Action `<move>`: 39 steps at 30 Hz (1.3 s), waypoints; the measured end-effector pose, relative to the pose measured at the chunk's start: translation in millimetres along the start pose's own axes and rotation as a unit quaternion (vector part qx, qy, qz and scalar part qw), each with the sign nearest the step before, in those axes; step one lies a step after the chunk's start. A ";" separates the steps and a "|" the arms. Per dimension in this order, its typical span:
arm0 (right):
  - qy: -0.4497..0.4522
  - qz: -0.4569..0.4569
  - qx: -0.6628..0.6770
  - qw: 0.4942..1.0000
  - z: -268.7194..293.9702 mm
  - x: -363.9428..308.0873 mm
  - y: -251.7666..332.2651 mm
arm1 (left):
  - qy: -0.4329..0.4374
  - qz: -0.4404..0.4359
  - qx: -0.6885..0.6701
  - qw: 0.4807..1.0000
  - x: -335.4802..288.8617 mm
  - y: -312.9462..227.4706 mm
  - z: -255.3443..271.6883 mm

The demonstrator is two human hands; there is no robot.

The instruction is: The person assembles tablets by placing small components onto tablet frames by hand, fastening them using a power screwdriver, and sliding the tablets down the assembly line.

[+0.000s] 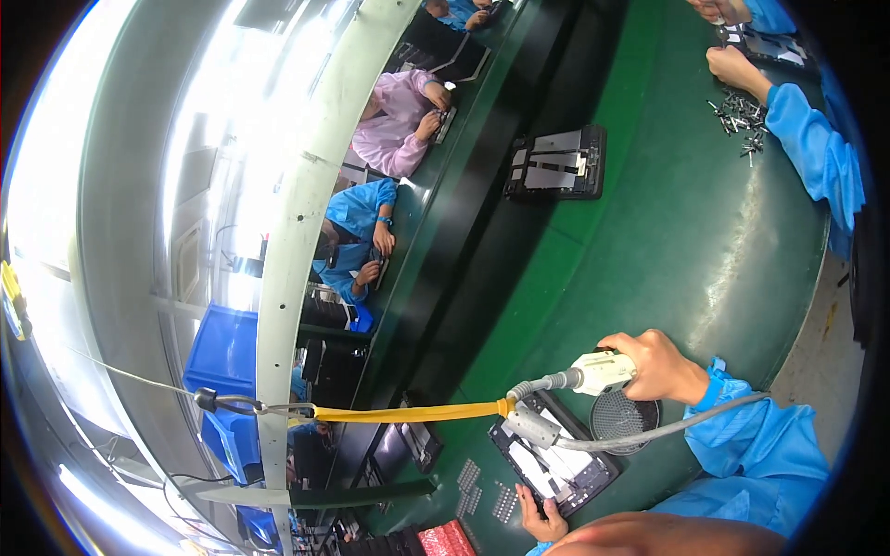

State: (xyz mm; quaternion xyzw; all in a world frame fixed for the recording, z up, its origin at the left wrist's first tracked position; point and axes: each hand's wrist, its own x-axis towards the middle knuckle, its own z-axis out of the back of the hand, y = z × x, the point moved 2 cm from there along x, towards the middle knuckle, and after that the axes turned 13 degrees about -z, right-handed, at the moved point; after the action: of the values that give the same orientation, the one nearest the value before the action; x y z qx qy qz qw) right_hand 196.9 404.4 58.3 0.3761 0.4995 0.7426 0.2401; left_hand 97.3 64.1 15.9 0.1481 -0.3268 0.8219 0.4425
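Note:
My right hand (660,363) is wrapped round the pale body of an electric screwdriver (604,371), which has a grey cable and a yellow strap (408,411) running off to the left. Below the tool lies an opened tablet-like device (579,477) with a black frame and silvery-white parts inside. At its near edge is my left hand (542,519), fingers stretched out and apart, touching the frame. Beside the device, just under my right hand, stands a round dark dish (626,422) of small pieces. The screwdriver's tip is hard to make out.
Another opened device (556,162) lies further up the green bench (667,213). A co-worker's hands (737,69) work at the upper right near a pile of small metal parts (740,119). Small-part sheets (470,484) and red packing (445,539) lie lower left. A pale beam (295,232) crosses the left.

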 end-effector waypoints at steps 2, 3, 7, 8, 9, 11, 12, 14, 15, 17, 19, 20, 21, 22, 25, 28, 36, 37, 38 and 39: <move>-0.002 0.000 -0.002 1.000 0.2 -1.0 -2.0 | 0.002 -0.001 -0.001 1.000 0.0 -0.8 -0.6; -0.006 0.001 -0.004 1.000 1.1 -1.5 -2.7 | 0.004 -0.004 -0.003 1.000 0.3 -1.6 -1.1; -0.001 -0.009 0.006 1.000 3.0 -0.9 -1.4 | 0.014 0.008 0.002 1.000 2.7 -5.1 -0.6; 0.010 -0.008 -0.005 1.000 2.9 -1.1 -1.9 | 0.017 0.009 0.001 1.000 2.9 -4.6 -0.9; 0.022 -0.007 -0.015 1.000 2.5 -0.9 -2.2 | 0.019 0.010 0.001 1.000 2.0 -2.8 -0.9; 0.034 -0.015 -0.014 0.999 2.3 1.6 1.8 | 0.028 0.015 -0.002 0.999 0.8 0.3 0.1; 0.044 -0.016 -0.015 0.999 1.0 2.2 3.6 | 0.024 0.022 -0.005 0.999 5.2 -2.3 1.2; 0.039 -0.018 0.005 0.999 5.3 3.5 4.1 | 0.037 0.039 -0.012 0.998 2.0 2.4 1.8; 0.032 -0.017 0.027 0.999 6.6 3.0 5.1 | 0.035 0.043 -0.015 0.998 -2.2 0.6 1.5; 0.020 -0.015 0.038 0.999 7.3 0.3 -3.1 | 0.030 0.010 0.006 0.999 6.3 -9.1 0.2; -0.002 -0.015 0.059 0.998 7.5 -1.9 -6.5 | 0.041 0.017 -0.004 0.999 4.4 -8.6 -0.4; 0.006 -0.022 0.058 0.998 7.6 -1.6 -6.5 | 0.039 0.020 -0.001 0.999 4.8 -9.0 -0.9; 0.005 -0.023 0.058 0.998 8.9 0.9 -5.8 | 0.039 0.023 0.002 0.999 6.2 -9.8 -3.1; 0.012 -0.019 0.043 0.999 10.5 1.2 -4.2 | 0.042 0.030 -0.001 0.999 7.6 -11.6 -2.5; 0.039 -0.011 0.040 0.998 3.3 3.9 1.5 | 0.043 0.023 -0.009 0.999 9.7 -7.7 3.5; 0.015 0.005 0.032 0.999 1.4 5.2 3.1 | 0.043 0.021 -0.020 0.999 11.1 -9.4 3.3; 0.011 -0.026 0.018 0.999 4.7 9.6 2.0 | 0.043 0.045 -0.057 0.996 5.0 -1.4 0.0; 0.016 -0.024 0.016 0.999 1.3 9.3 0.5 | 0.046 0.035 -0.041 0.998 5.2 -1.1 1.2; 0.017 0.005 0.017 1.000 -0.7 10.1 -0.2 | 0.043 0.031 -0.040 0.998 5.8 -1.3 1.4; 0.017 0.036 0.017 0.999 -2.3 11.0 -0.5 | 0.040 0.027 -0.039 0.998 5.9 -1.4 1.1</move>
State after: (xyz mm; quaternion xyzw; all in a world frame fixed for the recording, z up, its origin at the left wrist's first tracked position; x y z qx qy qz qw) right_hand 188.5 411.3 60.9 0.3847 0.5026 0.7484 0.1982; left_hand 95.1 67.6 20.5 0.0888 -0.3449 0.8254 0.4380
